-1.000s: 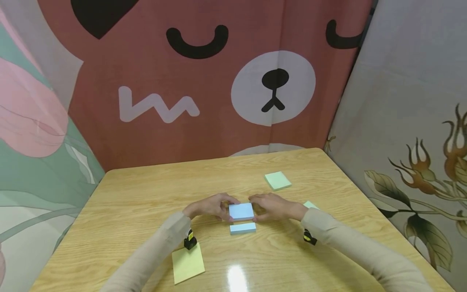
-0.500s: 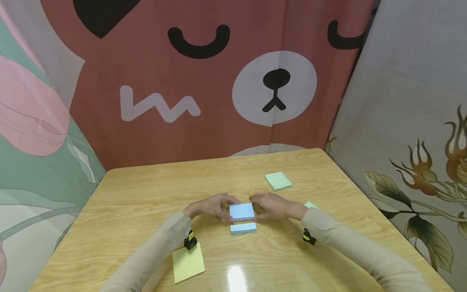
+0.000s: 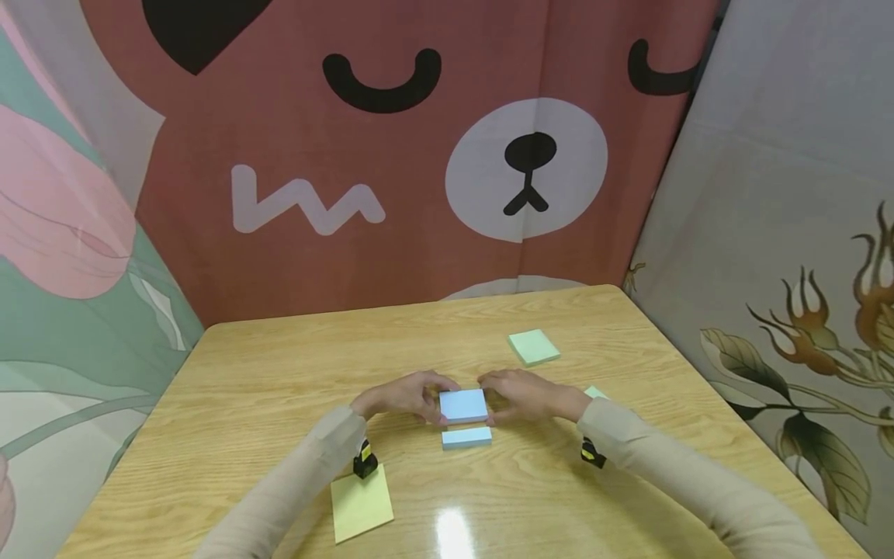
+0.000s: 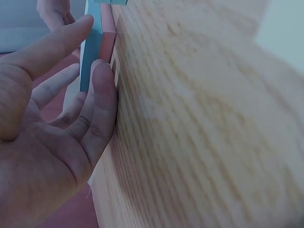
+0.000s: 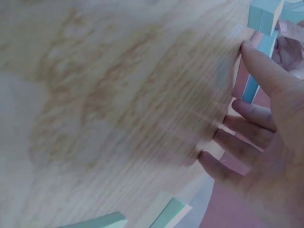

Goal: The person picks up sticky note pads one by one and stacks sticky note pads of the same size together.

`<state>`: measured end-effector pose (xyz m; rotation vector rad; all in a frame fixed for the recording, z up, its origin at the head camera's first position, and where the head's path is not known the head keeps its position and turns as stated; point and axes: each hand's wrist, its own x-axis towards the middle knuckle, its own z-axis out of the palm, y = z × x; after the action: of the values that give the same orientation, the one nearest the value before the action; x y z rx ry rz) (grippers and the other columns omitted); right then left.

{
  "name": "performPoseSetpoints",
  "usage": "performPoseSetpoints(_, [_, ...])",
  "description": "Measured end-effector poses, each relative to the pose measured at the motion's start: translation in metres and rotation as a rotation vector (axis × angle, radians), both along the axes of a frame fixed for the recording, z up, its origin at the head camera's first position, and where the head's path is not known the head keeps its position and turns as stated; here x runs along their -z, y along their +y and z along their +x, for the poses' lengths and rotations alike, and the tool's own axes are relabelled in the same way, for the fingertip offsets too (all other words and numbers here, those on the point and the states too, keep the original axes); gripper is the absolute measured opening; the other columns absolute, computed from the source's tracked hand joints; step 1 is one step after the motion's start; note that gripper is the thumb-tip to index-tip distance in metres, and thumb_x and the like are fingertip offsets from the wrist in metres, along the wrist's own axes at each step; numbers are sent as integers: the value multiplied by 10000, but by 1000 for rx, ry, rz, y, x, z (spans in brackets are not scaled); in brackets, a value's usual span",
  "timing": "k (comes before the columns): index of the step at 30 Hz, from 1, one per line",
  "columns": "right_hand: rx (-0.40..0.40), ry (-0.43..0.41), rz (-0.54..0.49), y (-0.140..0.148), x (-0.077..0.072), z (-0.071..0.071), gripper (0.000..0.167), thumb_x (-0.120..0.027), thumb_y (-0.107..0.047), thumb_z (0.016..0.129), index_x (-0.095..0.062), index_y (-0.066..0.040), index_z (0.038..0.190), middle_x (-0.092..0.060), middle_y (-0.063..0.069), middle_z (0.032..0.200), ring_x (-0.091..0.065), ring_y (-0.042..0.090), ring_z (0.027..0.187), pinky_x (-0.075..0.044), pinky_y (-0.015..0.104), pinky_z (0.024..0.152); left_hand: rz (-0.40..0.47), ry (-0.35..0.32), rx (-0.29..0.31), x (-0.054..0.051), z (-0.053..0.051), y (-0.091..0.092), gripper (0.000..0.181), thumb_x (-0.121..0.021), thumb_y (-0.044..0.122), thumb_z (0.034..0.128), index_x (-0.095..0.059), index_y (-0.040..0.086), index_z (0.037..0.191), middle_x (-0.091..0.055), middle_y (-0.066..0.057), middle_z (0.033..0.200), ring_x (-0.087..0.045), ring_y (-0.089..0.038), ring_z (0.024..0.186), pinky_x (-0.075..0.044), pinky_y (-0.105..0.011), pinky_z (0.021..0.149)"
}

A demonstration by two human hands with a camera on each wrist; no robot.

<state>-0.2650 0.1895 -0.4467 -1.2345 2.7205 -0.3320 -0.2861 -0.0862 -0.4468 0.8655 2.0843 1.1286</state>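
A light-blue sticky note pad (image 3: 463,405) lies between my two hands, mid-table. Beneath it a pink pad (image 4: 108,31) shows in both wrist views. My left hand (image 3: 407,394) holds the left side of this stack, thumb at the near corner and fingers farther back. On the opposite side my right hand (image 3: 528,395) grips the stack between thumb and forefinger, its other fingertips close to the tabletop. Just in front of the stack, apart from it, sits a narrow light-blue pad (image 3: 466,438).
A yellow sheet or pad (image 3: 362,505) lies below the left forearm. One green pad (image 3: 534,347) is farther back on the right; another green pad (image 3: 595,393) is partly hidden by the right wrist. Printed curtains (image 3: 391,256) rise behind the wooden table (image 3: 279,365).
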Motion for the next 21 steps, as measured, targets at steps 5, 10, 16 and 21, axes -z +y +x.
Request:
performPoseSetpoints(5, [-20,-8,-1,2,-3,-1,679,-697,-415,922,-508,53,1375,-511,199,1409,-510,348,1269,-432,474,1021,11,-18,-12,0,0,0,594,-779,83,860,-544,77,1406,-474,-77,1307,-589,-163,728,-513,-334,620])
performPoseSetpoints(10, [-25,-22,0,4,-5,0,666,-695,-402,926,-510,57,1372,-521,194,1395,-512,347,1264,-432,474,1020,22,-48,-24,-2,1,-2,571,-752,114,892,-529,74,1415,-494,-101,1293,-646,-206,803,-552,-370,697])
performPoseSetpoints(16, [-49,-6,-4,6,-8,0,579,-725,-342,915,-563,33,1324,-571,158,1333,-550,313,1216,-446,444,1009,40,-28,-33,-1,0,-6,437,-624,153,992,-525,17,1395,-540,-124,1172,-660,-267,832,-572,-391,701])
performPoseSetpoints(21, [-61,19,-27,8,-7,0,503,-756,-287,893,-600,14,1265,-611,130,1259,-575,279,1167,-459,422,994,56,-3,-46,0,1,-11,385,-568,147,1022,-531,-6,1373,-547,-143,1139,-649,-286,805,-576,-402,672])
